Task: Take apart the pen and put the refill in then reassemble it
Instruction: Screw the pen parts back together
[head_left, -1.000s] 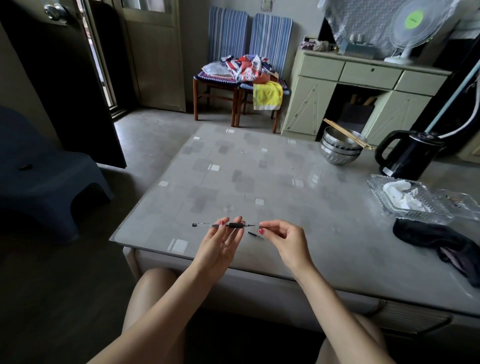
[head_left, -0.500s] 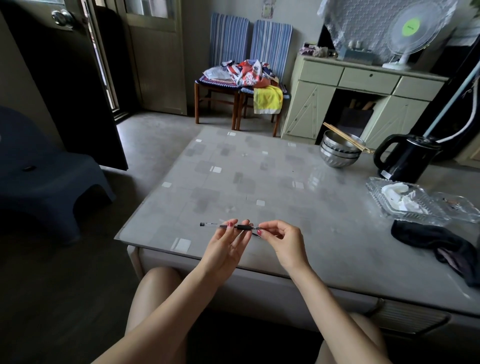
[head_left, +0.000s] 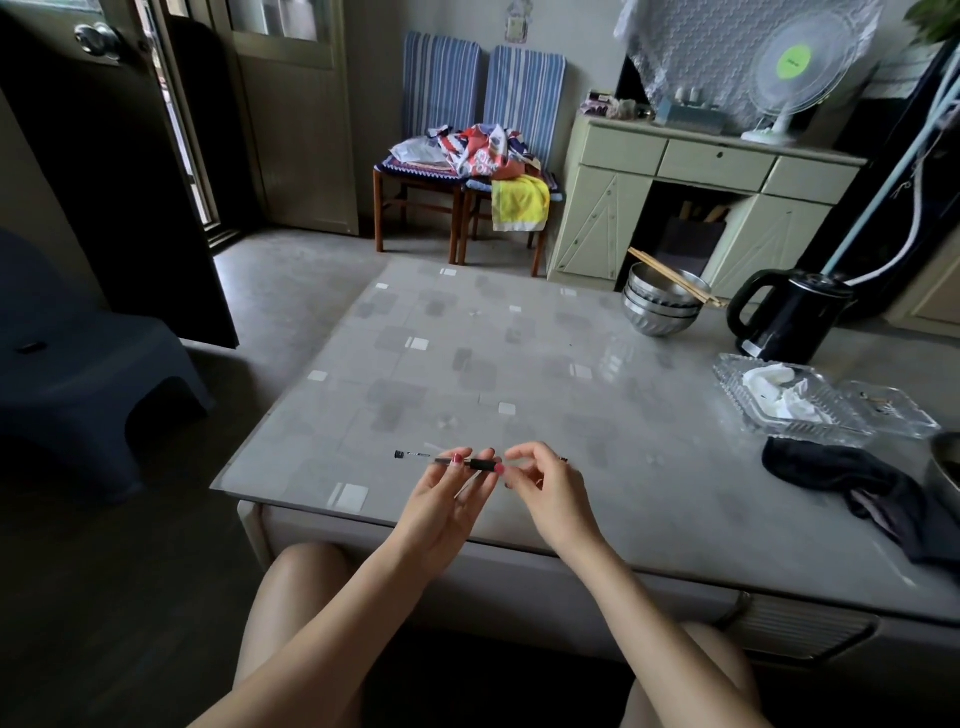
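The pen (head_left: 441, 460) is held level above the near edge of the table (head_left: 597, 415), lying left-right w/ one end pointing left. It is slim: a clear barrel on the left part, ending in a small black cap or plug at the far left tip, some faint print along the clear section, and a black grip sleeve toward the right end.

The person's left hand (head_left: 447, 506) is palm-up under the pen, fingers w/ red nails curled up and pinching it at the black grip and just left of it, so a narrow, closed hold on the pen. The right hand (head_left: 550, 488) sits just right of the pen's right end, thumb & forefinger drawn together at that end. They seem to pinch a small part there, but it is too small & hidden to tell what, or whether it touches the pen. A thin pale line runs diagonally below the left fingers, maybe a refill, can't tell for sure.

Further right on the table: a dark cloth (head_left: 852, 483), a clear glass tray (head_left: 789, 400) w/ white bits in it, a black kettle (head_left: 784, 317), and stacked steel bowls (head_left: 660, 306) w/ chopsticks (head_left: 670, 275) across the top.
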